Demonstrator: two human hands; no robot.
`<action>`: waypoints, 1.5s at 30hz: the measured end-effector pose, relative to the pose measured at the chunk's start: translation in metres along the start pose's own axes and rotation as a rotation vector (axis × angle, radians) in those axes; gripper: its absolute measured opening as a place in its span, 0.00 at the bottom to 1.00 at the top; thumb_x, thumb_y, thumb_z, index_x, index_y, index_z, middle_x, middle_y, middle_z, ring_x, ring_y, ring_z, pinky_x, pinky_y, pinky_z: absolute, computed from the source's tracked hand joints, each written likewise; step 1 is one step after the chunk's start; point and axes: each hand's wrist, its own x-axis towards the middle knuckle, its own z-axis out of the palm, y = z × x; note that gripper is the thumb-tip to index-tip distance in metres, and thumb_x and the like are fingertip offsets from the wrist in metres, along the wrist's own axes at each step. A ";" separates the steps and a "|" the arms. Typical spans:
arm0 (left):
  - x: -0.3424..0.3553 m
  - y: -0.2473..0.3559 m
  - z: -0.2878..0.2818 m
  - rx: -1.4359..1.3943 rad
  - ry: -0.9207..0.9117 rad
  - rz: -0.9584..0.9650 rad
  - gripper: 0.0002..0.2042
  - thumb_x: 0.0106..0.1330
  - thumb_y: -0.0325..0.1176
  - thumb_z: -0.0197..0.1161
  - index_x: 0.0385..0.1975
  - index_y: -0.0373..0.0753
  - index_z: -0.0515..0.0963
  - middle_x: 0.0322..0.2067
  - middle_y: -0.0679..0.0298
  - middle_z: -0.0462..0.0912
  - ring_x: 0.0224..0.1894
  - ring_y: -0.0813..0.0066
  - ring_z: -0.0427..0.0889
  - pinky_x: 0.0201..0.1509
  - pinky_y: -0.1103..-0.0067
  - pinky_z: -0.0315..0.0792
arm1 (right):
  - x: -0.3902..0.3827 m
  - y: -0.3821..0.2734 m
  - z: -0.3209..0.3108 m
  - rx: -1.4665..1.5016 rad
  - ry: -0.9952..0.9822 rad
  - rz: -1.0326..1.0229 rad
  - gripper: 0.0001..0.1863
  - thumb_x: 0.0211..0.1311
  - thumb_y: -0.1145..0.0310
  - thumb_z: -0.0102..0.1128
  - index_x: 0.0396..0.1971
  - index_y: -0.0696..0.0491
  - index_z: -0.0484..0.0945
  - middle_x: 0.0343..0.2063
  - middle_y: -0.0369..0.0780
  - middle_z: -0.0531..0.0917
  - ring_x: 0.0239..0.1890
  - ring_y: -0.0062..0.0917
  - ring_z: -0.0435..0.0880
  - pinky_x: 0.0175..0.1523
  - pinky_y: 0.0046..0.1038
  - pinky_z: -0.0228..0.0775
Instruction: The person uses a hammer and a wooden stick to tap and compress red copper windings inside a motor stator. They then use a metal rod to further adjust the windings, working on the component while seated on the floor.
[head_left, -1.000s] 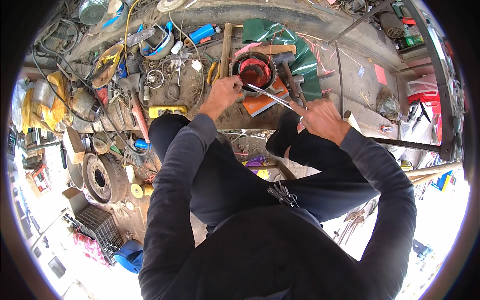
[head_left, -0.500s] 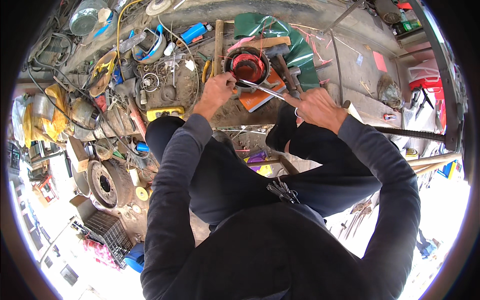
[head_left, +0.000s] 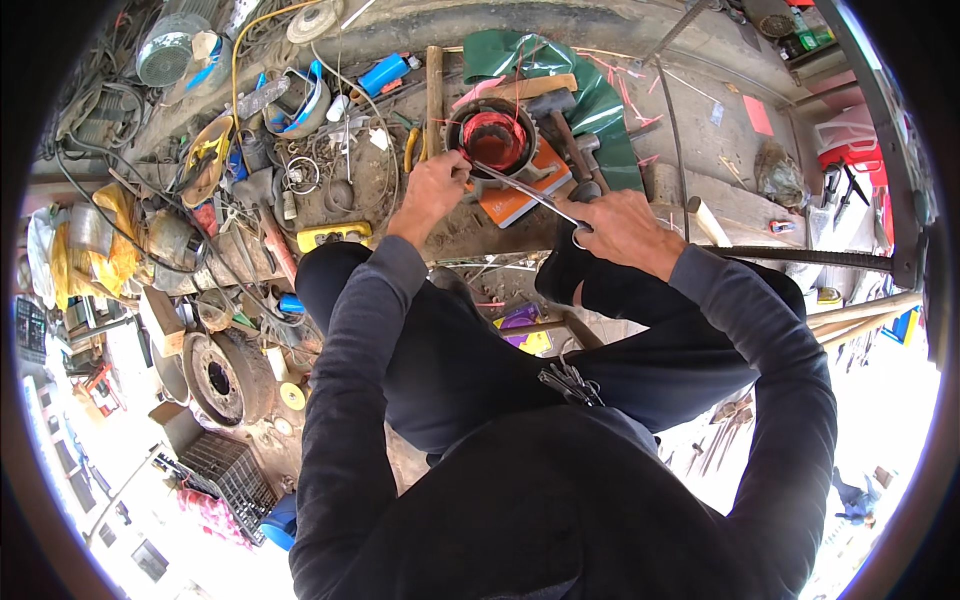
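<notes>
Red lining point(head_left: 521, 140) sits in the housing point(head_left: 531, 125), remainder unclear; your left hand point(head_left: 437, 188) pinches closed, contents hidden; your right hand point(head_left: 630, 228) grips a metal tool point(head_left: 530, 192).

No word, number or sign can be read clearly here. The flat orange packet point(head_left: 517, 203) on the tabletop point(head_left: 470, 236), just under the near side of the round red-lined part point(head_left: 493, 140), bears a small pale mark near its left end, too small to make out. Nearer, below the tabletop's edge, a purple-and-yellow packet point(head_left: 524, 330) shows patches of colour, with any lettering too small to tell.
</notes>
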 end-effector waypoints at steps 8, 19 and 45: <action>-0.001 0.001 -0.001 -0.005 -0.020 -0.002 0.08 0.64 0.26 0.64 0.40 0.40 0.86 0.35 0.51 0.90 0.40 0.47 0.89 0.47 0.62 0.81 | -0.002 0.002 0.011 0.046 0.003 0.019 0.32 0.60 0.64 0.65 0.68 0.42 0.80 0.23 0.50 0.85 0.29 0.50 0.87 0.37 0.51 0.78; 0.000 0.000 -0.001 0.054 -0.030 -0.006 0.07 0.68 0.27 0.65 0.43 0.40 0.87 0.39 0.56 0.92 0.42 0.56 0.92 0.48 0.68 0.84 | 0.005 -0.013 -0.004 0.175 -0.032 0.142 0.29 0.59 0.63 0.66 0.63 0.41 0.85 0.28 0.55 0.86 0.33 0.55 0.86 0.44 0.51 0.79; 0.001 -0.003 -0.001 0.050 -0.023 0.041 0.08 0.68 0.27 0.65 0.43 0.40 0.87 0.38 0.56 0.92 0.41 0.57 0.92 0.49 0.69 0.84 | 0.024 -0.005 -0.005 0.557 -0.101 0.288 0.27 0.58 0.58 0.70 0.60 0.45 0.88 0.49 0.53 0.90 0.52 0.47 0.89 0.62 0.40 0.79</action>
